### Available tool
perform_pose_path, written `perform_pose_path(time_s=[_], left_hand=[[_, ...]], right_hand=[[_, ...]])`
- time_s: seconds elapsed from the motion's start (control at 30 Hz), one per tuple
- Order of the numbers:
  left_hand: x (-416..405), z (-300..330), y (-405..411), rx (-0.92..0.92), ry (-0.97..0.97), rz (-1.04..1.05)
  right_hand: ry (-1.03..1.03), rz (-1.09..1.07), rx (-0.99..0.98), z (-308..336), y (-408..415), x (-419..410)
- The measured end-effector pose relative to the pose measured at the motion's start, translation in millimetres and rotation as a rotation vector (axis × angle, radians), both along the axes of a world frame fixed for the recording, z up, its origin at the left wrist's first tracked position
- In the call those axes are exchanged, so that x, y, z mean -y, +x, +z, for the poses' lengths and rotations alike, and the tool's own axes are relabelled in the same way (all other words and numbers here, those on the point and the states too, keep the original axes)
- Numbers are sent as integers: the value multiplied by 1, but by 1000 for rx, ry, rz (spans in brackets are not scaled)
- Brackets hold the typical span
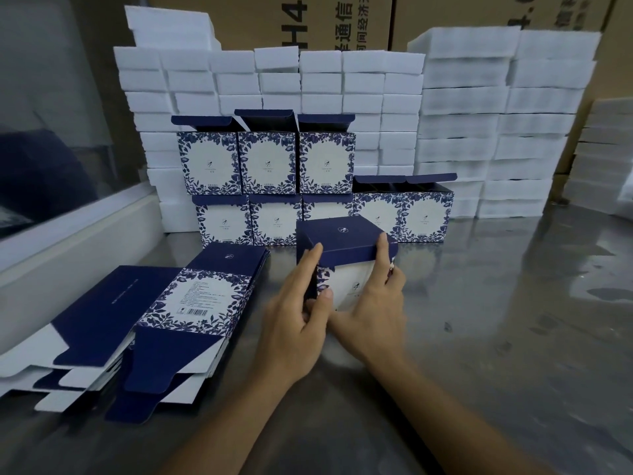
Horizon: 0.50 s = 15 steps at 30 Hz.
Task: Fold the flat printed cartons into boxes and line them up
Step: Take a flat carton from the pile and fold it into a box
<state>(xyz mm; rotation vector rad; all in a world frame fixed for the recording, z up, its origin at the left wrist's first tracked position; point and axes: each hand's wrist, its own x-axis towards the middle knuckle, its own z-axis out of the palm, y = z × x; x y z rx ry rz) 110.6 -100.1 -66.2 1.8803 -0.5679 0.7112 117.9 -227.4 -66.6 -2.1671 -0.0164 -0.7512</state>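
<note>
A blue-and-white printed carton (346, 245), partly folded into a box, is held tilted just above the steel table. My left hand (296, 317) grips its left side, thumb on the front face. My right hand (373, 303) holds the right side, with fingers reaching up over the dark blue top flap. Behind it stand finished boxes (267, 162) in two stacked rows, several with their lids open. A pile of flat cartons (191, 303) lies to the left of my hands.
Stacks of white foam blocks (479, 125) form a wall behind the boxes, with brown shipping cartons (342, 18) behind them. A white ledge (78, 234) borders the left. The shiny steel table (496, 320) stretches out to the right.
</note>
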Motion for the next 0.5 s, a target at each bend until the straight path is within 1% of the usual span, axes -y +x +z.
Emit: perform_pose_path(time_s=[0.03,0.07,0.17,0.2,0.27,0.33,0.5], left_hand=[[-4,-2,3,-36,39,-4],[-10,-5,8,-82,121,25],[-27,-12,25,-244,520,260],[-28,-13,29,-286,599,324],[-28,-15,36,-318,661,359],[-26,-17,42,-327,698,339],[-22,-15,59,-391,753,339]], right_hand=[[20,3,8,1,2,3],[44,7,17,1,4,7],[125,-3,92,8,17,26],[140,-15,128,13,23,32],[151,-51,181,26,37,43],[154,-104,195,43,52,50],[225,-195,266,85,96,69]])
